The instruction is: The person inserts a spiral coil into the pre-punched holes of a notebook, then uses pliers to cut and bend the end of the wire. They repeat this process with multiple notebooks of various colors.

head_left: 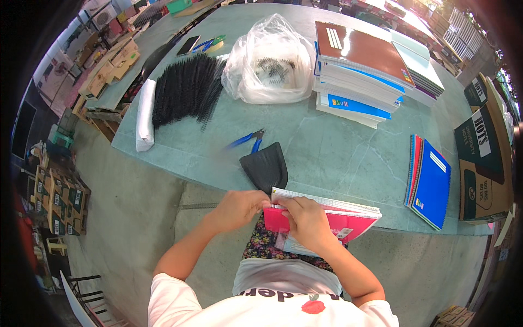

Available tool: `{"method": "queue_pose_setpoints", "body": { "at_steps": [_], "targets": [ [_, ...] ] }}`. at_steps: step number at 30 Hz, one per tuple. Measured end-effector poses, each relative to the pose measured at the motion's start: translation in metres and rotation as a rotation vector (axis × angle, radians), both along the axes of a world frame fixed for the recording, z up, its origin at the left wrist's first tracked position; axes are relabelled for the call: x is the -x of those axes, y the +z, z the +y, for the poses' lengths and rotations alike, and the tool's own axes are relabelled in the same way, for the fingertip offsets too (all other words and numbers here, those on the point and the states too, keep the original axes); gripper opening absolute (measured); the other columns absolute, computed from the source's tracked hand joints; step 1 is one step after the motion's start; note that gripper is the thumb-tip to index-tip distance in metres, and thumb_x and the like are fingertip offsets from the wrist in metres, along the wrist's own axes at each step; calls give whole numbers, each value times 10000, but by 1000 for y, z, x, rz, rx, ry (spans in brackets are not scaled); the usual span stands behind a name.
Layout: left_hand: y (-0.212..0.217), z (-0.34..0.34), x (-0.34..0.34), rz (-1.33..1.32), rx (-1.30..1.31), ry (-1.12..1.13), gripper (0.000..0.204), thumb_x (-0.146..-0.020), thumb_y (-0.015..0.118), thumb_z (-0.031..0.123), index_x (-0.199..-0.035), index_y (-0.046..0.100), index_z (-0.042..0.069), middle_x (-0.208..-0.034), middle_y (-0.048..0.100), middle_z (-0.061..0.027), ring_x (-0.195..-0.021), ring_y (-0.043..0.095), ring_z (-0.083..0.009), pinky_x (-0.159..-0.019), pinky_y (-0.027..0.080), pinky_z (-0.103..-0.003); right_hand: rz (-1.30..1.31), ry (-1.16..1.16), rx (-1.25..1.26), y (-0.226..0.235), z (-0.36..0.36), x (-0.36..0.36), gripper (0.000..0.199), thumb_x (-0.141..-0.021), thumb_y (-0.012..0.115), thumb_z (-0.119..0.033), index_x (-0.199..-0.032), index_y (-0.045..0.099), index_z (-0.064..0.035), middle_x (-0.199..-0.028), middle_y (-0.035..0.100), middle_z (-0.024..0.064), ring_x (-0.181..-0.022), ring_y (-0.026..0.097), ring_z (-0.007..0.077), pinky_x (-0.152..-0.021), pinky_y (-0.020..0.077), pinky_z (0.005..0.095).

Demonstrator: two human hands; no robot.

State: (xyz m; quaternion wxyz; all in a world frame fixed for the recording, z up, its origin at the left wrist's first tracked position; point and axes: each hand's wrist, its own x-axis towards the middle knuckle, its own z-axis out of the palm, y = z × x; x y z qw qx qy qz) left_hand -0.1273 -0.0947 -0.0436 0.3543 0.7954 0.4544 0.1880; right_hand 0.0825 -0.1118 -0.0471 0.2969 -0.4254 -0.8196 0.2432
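In the head view, a pink-covered paper notebook is clamped in the fingers of the right hand at the near edge of the smooth greenish worktop. Its left corner is met by the bunched fingers of the left hand; their grip cannot be told. Ridged black coils are heaped beyond.

A grey-green table spreads out beyond your hands. Ahead of your left hand, you have blue-handled cutters; farther off and leftward lie a white roll and, just beside it, a heap of black coils, with a phone beyond. A clear plastic bag sits well ahead, between your hands and the far edge. Beyond your right hand stands a brown-topped notebook stack; to that hand's right lie a few notebooks, a blue one uppermost.
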Motion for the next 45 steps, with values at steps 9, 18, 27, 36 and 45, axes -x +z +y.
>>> {"method": "queue_pose_setpoints", "body": {
  "at_steps": [9,18,27,36,45],
  "targets": [
    [-2,-1,-4,-148,-171,-30,246,-814,645,248,-957,593,54,-891,555,-130,-908,524,-319,-771,430,-395,-184,-109,-86,-3,-3,14,174,-779,626,-155,-938,605,-90,-783,611,59,-767,573,260,-661,411,366],
    [-34,66,-2,296,-278,511,404,-771,692,314,-951,560,-23,-924,558,-190,-886,546,-352,-745,445,-389,54,-156,-75,-9,-5,15,220,-757,653,-103,-966,587,-103,-804,615,55,-723,588,269,-636,430,375],
    [56,10,20,-709,-169,465,367,-818,632,158,-1120,469,28,-981,586,-162,-787,609,-204,-686,501,-336,-173,-232,-4,5,-18,-39,146,-759,646,-127,-898,623,-89,-788,599,72,-739,590,263,-649,448,382],
    [0,-64,-12,-29,-352,133,433,-699,699,38,-1111,642,158,-951,626,-132,-839,618,-254,-645,528,-327,-138,-209,-59,-1,-16,-53,158,-705,653,-61,-859,637,-93,-741,636,36,-710,606,219,-627,430,347],
    [28,-39,-13,-241,-648,419,394,-715,696,-4,-1085,653,125,-882,607,-84,-699,607,-188,-575,507,-291,-123,-251,-103,-6,-15,-55,155,-694,672,-63,-844,661,-104,-730,642,32,-667,602,210,-587,427,332]
  ]
}}
